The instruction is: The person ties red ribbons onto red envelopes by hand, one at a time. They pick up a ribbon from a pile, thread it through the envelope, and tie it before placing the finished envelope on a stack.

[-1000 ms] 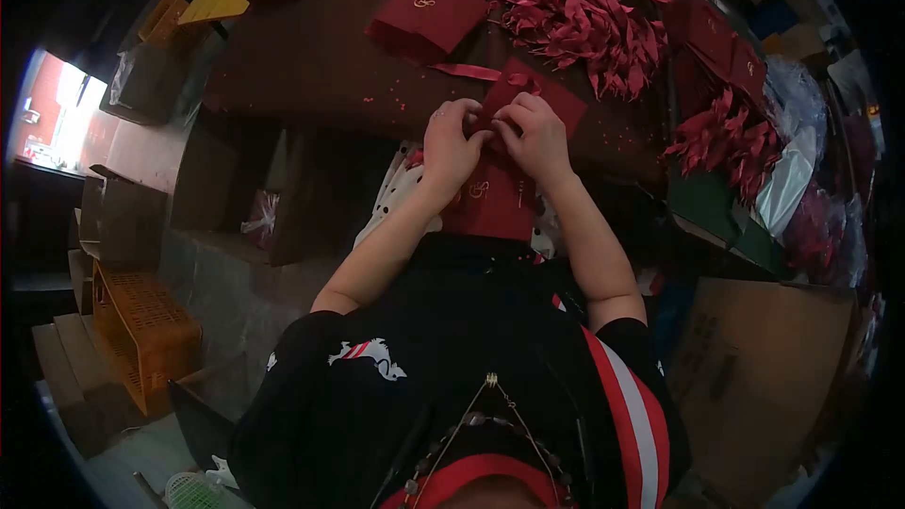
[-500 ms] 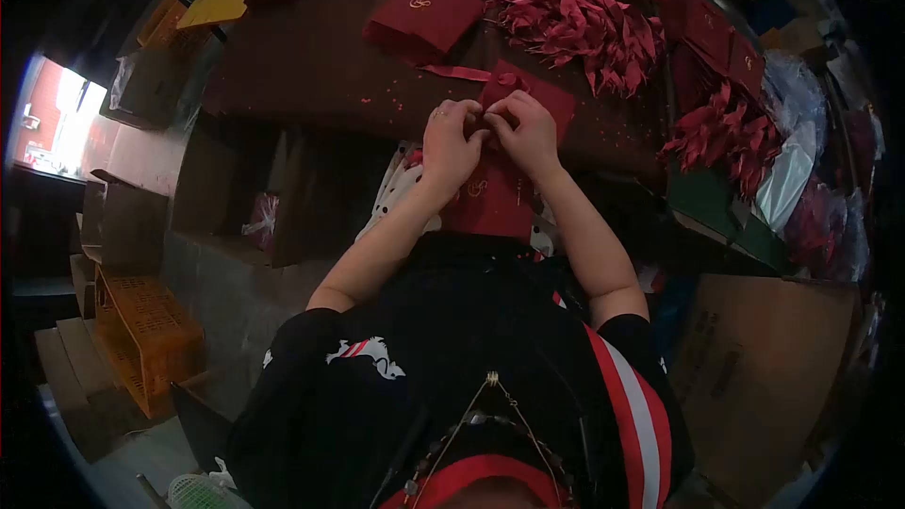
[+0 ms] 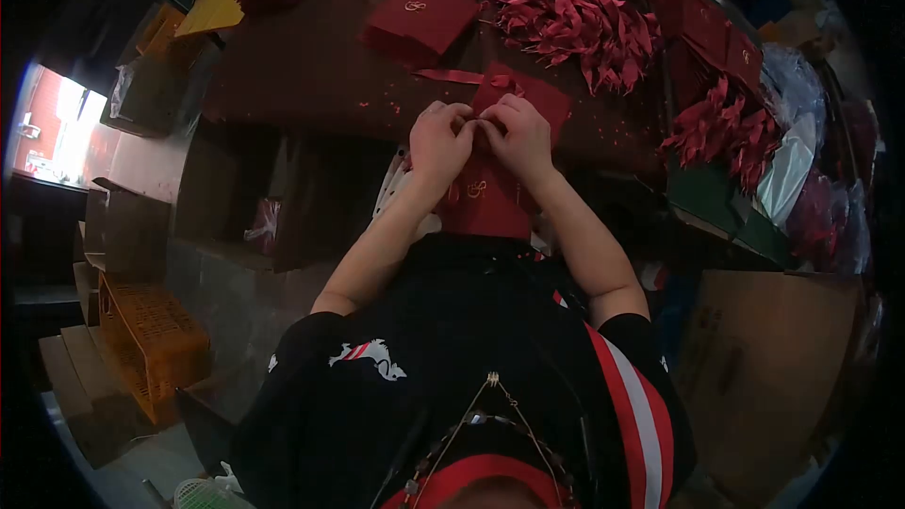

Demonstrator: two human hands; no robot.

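Observation:
Both hands meet over a dark red folder-like piece (image 3: pixel 542 104) at the near edge of the cloth-covered table. My left hand (image 3: pixel 441 141) is closed, thumb and fingers pinched together. Almost fingertip to fingertip with it, my right hand (image 3: pixel 521 137) is pinched too. What lies between the fingertips is too small and hidden to make out. A red ribbon (image 3: pixel 448 75) runs out to the left just beyond the fingers, with a loop of it on the folder-like piece. Below the hands, a red panel with a gold emblem (image 3: pixel 490 203) rests against my lap.
A stack of red folders (image 3: pixel 421 21) and a heap of red ribbons (image 3: pixel 575 14) lie farther back on the brown tablecloth (image 3: pixel 302 66). More folders (image 3: pixel 702 28) and ribbons (image 3: pixel 726 137) are at right. Cardboard boxes (image 3: pixel 768 368) and an orange crate (image 3: pixel 156 335) flank me.
Both hands have shifted slightly left and down, their fingertips still together. The ribbon loop beyond them shows a little more. The stacks and the ribbon heap stay as they were.

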